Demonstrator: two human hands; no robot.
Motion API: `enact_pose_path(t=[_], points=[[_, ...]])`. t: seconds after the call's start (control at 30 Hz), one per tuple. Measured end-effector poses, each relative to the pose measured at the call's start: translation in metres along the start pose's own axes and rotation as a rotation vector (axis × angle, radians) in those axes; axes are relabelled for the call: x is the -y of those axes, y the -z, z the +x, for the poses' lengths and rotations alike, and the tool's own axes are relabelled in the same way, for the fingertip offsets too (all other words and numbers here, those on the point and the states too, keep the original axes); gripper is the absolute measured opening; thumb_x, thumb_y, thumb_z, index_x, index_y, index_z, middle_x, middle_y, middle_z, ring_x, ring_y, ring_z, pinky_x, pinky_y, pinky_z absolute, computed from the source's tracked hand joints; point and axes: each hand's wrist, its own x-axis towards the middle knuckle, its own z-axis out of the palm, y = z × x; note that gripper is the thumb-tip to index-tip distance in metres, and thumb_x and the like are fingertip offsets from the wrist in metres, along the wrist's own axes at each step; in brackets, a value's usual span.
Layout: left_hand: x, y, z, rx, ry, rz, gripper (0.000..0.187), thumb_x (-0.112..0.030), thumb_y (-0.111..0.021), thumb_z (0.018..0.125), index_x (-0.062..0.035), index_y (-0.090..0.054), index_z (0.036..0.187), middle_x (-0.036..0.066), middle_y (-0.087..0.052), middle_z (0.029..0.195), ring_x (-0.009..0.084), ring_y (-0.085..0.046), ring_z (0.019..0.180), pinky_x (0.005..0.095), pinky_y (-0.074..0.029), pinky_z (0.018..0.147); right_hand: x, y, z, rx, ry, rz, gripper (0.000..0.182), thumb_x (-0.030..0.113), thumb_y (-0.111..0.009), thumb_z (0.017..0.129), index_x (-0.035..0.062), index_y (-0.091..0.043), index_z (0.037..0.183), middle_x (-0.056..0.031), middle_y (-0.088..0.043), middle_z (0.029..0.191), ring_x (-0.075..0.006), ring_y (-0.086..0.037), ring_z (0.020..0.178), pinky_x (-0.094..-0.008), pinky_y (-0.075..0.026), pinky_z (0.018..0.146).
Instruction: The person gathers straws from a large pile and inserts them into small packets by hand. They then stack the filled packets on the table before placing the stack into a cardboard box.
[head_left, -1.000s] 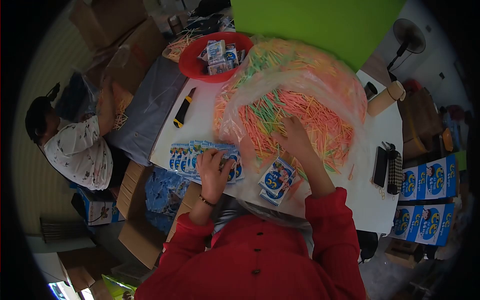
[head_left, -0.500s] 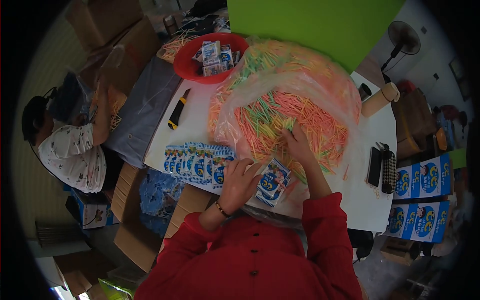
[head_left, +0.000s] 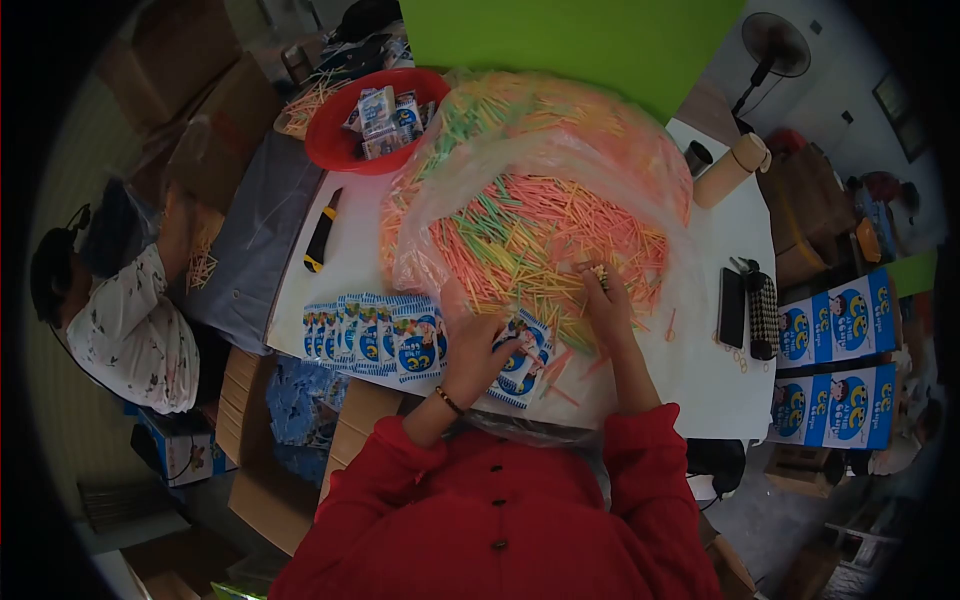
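My right hand [head_left: 610, 308] is closed around a small bunch of thin coloured sticks [head_left: 600, 272], their pale ends showing above the fingers. It is at the near edge of a large clear plastic bag [head_left: 415, 215] heaped with pink, yellow and green sticks [head_left: 540, 235]. My left hand [head_left: 474, 358] rests low over the table with its thumb apart from the fingers, its fingertips partly hard to see. Beside its thumb lies a blue and white printed packet [head_left: 522, 365]. To its left, a row of similar packets [head_left: 370, 335] overlaps on the table.
A red bowl [head_left: 325, 130] of small packs and a utility knife [head_left: 322, 232] are at the left. A phone [head_left: 731, 308], keys with a pouch [head_left: 763, 318] and a tan bottle [head_left: 732, 172] are at the right. Another person [head_left: 140, 320] sits left. An open carton [head_left: 245, 405] stands below.
My right hand has drawn back from the pile and turned upward with the bunch of sticks. My left hand has shifted slightly; its fingers look less spread. The whole view has shifted.
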Motion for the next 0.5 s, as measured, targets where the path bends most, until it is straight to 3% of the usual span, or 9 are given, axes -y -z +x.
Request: enact_pose_path(t=[0.1, 0.17, 0.23, 0.3, 0.33, 0.37, 0.4, 0.47, 0.5], points=[[0.000, 0.001, 0.000, 0.074, -0.020, -0.115, 0.031, -0.018, -0.073, 0.078, -0.0018, -0.065, 0.103, 0.012, -0.056, 0.078, 0.0319, -0.054, 0.075, 0.0400, -0.042, 0.068, 0.000, 0.005, 0.001, -0.038, -0.017, 0.001, 0.017, 0.018, -0.051, 0.099, 0.0066, -0.058, 0.109, -0.0003, -0.061, 0.098, -0.0046, -0.048, 0.078, -0.0209, -0.040, 0.067], [-0.011, 0.004, 0.000, -0.131, -0.104, 0.109, 0.027, -0.011, -0.068, 0.082, -0.0019, -0.065, 0.107, 0.011, -0.059, 0.080, 0.0325, -0.056, 0.076, 0.0400, -0.045, 0.071, -0.001, 0.002, -0.001, -0.052, -0.043, 0.061, 0.018, 0.020, -0.051, 0.099, 0.0061, -0.058, 0.109, -0.0015, -0.061, 0.099, -0.0066, -0.051, 0.080, -0.0226, -0.043, 0.069], [-0.017, 0.016, 0.002, -0.196, -0.170, 0.074, 0.025, -0.011, -0.066, 0.084, -0.0021, -0.065, 0.107, 0.010, -0.063, 0.084, 0.0291, -0.060, 0.079, 0.0383, -0.046, 0.073, 0.000, 0.004, 0.002, -0.072, -0.064, 0.119, 0.019, 0.021, -0.051, 0.099, 0.0055, -0.058, 0.109, -0.0026, -0.062, 0.100, -0.0087, -0.054, 0.081, -0.0244, -0.046, 0.072], [-0.014, 0.019, 0.003, -0.257, -0.229, 0.035, 0.022, -0.011, -0.065, 0.086, -0.0022, -0.065, 0.106, 0.008, -0.067, 0.089, 0.0257, -0.063, 0.081, 0.0365, -0.048, 0.076, -0.002, 0.010, 0.010, -0.237, -0.156, 0.584, 0.022, 0.023, -0.051, 0.100, 0.0039, -0.057, 0.109, -0.0059, -0.062, 0.104, -0.0146, -0.058, 0.086, -0.0290, -0.050, 0.078], [-0.008, 0.017, 0.001, -0.141, 0.080, -0.446, 0.022, -0.012, -0.063, 0.089, -0.0015, -0.064, 0.109, 0.007, -0.068, 0.092, 0.0215, -0.065, 0.081, 0.0332, -0.050, 0.075, -0.014, 0.020, 0.016, -0.237, -0.160, 0.583, 0.022, 0.023, -0.051, 0.100, 0.0039, -0.057, 0.109, -0.0059, -0.062, 0.104, -0.0146, -0.058, 0.086, -0.0290, -0.050, 0.078], [-0.005, 0.016, 0.000, -0.016, 0.397, -0.917, 0.022, -0.013, -0.062, 0.092, -0.0009, -0.064, 0.111, 0.006, -0.070, 0.096, 0.0173, -0.066, 0.082, 0.0298, -0.051, 0.073, -0.034, 0.035, 0.025, -0.207, -0.227, 0.770, 0.023, 0.023, -0.050, 0.100, 0.0031, -0.056, 0.110, -0.0075, -0.063, 0.105, -0.0169, -0.059, 0.088, -0.0308, -0.051, 0.080], [-0.008, 0.021, 0.004, -0.020, 0.398, -0.915, 0.022, -0.013, -0.062, 0.092, -0.0009, -0.064, 0.111, 0.006, -0.070, 0.096, 0.0173, -0.066, 0.082, 0.0298, -0.051, 0.073, -0.035, 0.037, 0.029, -0.173, -0.293, 0.957, 0.024, 0.023, -0.050, 0.100, 0.0024, -0.056, 0.112, -0.0090, -0.063, 0.106, -0.0191, -0.060, 0.091, -0.0326, -0.051, 0.081], [-0.016, 0.032, 0.011, 0.071, 0.663, -1.525, 0.020, -0.012, -0.063, 0.093, 0.0006, -0.066, 0.108, 0.004, -0.070, 0.097, 0.0093, -0.065, 0.080, 0.0233, -0.051, 0.068, -0.040, 0.039, 0.027, -0.212, -0.328, 0.942, 0.023, 0.022, -0.049, 0.100, 0.0024, -0.057, 0.110, -0.0095, -0.064, 0.105, -0.0189, -0.060, 0.094, -0.0331, -0.051, 0.082], [-0.017, 0.030, 0.011, 0.067, 0.663, -1.523, 0.020, -0.012, -0.063, 0.093, 0.0006, -0.066, 0.108, 0.004, -0.070, 0.097, 0.0093, -0.065, 0.080, 0.0233, -0.051, 0.068, -0.036, 0.038, 0.023, -0.258, -0.363, 0.925, 0.022, 0.021, -0.049, 0.100, 0.0025, -0.058, 0.109, -0.0101, -0.064, 0.104, -0.0188, -0.061, 0.096, -0.0337, -0.051, 0.082]])
